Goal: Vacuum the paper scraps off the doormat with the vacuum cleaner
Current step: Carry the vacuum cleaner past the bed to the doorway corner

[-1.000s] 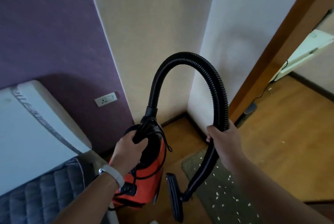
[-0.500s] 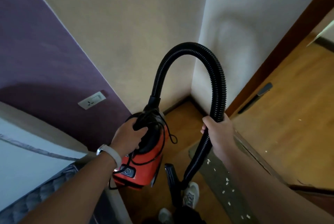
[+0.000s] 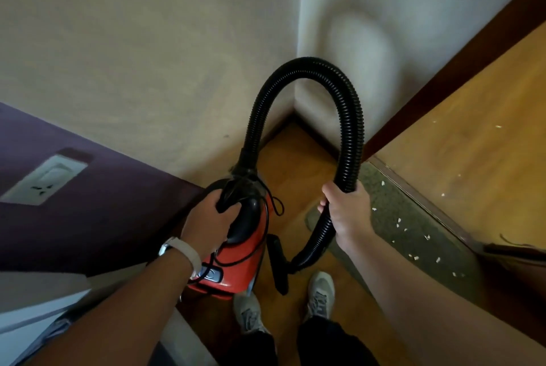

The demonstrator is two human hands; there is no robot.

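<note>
Head view, looking down: the doormat (image 3: 413, 244) lies just right of the right hand (image 3: 347, 213), a grey-green speckled strip on the wooden floor (image 3: 295, 164). It carries the paper scraps (image 3: 399, 221) — small white flecks scattered over its nap. A few more flecks lie on the boards farther right, past a dark threshold strip.

The left hand (image 3: 211, 223) has its fingers curled round the black carry handle on top of the vacuum cleaner (image 3: 239, 259), wrist straight, with a pale watch band (image 3: 186, 253) above it. The right hand is a closed fist wrapped round the hose (image 3: 350, 117), knuckles toward the camera, forearm reaching in from the lower right.

The cleaner's body is glossy red plastic with a black top, and a thin black cord (image 3: 274, 203) loops loosely beside the left hand. The hose is black and ribbed; it arches up from the cleaner, over and down through the right fist. It ends in a flat black nozzle (image 3: 277, 265) between the two hands and below them — over bare floor, left of the mat, near two grey shoes (image 3: 320, 291).
</note>
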